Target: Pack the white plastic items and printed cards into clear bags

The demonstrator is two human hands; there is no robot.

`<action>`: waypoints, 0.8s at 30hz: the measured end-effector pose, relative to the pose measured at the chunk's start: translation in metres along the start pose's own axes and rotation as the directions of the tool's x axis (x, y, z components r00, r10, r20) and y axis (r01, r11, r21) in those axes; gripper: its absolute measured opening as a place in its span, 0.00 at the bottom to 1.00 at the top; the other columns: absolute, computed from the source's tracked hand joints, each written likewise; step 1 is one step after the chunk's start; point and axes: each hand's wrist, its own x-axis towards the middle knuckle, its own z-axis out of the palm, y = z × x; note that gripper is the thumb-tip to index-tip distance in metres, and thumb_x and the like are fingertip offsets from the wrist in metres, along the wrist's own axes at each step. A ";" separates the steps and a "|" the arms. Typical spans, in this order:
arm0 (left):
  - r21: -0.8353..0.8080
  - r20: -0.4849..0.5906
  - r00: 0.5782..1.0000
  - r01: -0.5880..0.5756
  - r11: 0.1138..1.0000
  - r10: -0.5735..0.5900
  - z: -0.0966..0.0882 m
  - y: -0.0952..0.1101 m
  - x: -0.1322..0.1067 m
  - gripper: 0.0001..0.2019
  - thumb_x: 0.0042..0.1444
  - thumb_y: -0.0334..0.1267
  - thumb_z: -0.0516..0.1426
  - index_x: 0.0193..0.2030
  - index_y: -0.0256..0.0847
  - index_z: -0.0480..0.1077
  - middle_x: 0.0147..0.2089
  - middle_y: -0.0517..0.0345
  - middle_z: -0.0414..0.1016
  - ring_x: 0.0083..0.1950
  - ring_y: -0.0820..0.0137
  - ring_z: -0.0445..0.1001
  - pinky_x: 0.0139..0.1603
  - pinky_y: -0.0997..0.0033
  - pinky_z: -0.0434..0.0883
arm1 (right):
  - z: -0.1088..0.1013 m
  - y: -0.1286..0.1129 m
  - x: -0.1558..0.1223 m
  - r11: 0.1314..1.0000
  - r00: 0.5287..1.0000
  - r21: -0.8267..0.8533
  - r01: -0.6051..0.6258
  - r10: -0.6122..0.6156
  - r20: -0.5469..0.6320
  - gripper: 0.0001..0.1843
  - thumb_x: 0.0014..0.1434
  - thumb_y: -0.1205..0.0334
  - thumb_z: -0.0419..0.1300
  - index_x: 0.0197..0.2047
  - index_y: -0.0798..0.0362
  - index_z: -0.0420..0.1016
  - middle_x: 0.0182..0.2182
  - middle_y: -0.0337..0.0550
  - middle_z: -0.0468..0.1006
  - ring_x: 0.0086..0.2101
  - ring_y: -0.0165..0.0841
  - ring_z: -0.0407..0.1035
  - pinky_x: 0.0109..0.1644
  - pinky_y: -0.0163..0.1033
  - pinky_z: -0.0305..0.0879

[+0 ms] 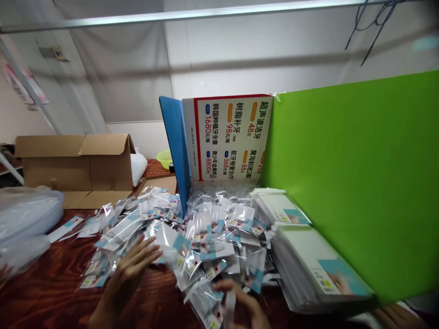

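Observation:
My left hand [132,269] is at the lower left of the heap, its fingers stretched out and holding nothing. Its fingertips are beside a flat packet with a white and blue card [166,235]; whether they touch it I cannot tell. Lower and further right, my right hand [247,304] is curled, thumb and forefinger around the edge of a clear plastic packet [229,307]. A packet with a blue and yellow printed card [206,304] lies against it. Between and beyond both hands spreads a heap of similar packets [216,246].
Two stacks of carded packs [298,269] stand on the right against a tall green board [360,183]. A blue panel [174,146] and a printed price board [229,137] wall the back. More packets, a cardboard box [72,164] and plastic bags [27,219] lie left. Another person's hand [394,316] shows bottom right.

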 end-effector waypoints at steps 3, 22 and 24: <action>-0.149 0.070 0.971 -0.215 0.965 0.227 -0.010 0.037 0.021 0.17 0.69 0.29 0.52 0.58 0.48 0.75 0.58 0.61 0.81 0.71 0.67 0.65 0.78 0.56 0.50 | -0.005 -0.014 0.037 0.918 0.987 0.371 0.142 -0.101 -0.128 0.39 0.50 0.40 0.70 0.62 0.46 0.71 0.60 0.50 0.73 0.56 0.52 0.69 0.60 0.53 0.64; -0.693 0.660 0.406 0.654 -0.302 -0.632 0.102 0.168 -0.020 0.32 0.45 0.63 0.68 0.46 0.35 0.81 0.49 0.39 0.84 0.53 0.47 0.80 0.55 0.56 0.76 | -0.015 0.002 0.002 0.918 0.893 0.386 0.091 0.096 -0.440 0.22 0.55 0.46 0.70 0.46 0.50 0.77 0.43 0.48 0.82 0.41 0.42 0.77 0.44 0.42 0.73; -0.682 0.674 0.405 0.662 -0.310 -0.618 0.093 0.164 -0.022 0.34 0.42 0.63 0.69 0.46 0.36 0.82 0.49 0.40 0.83 0.54 0.47 0.79 0.56 0.56 0.75 | -0.031 0.000 -0.003 0.959 0.863 0.283 0.031 0.117 -0.491 0.17 0.56 0.46 0.69 0.39 0.51 0.77 0.33 0.44 0.82 0.30 0.37 0.75 0.34 0.38 0.70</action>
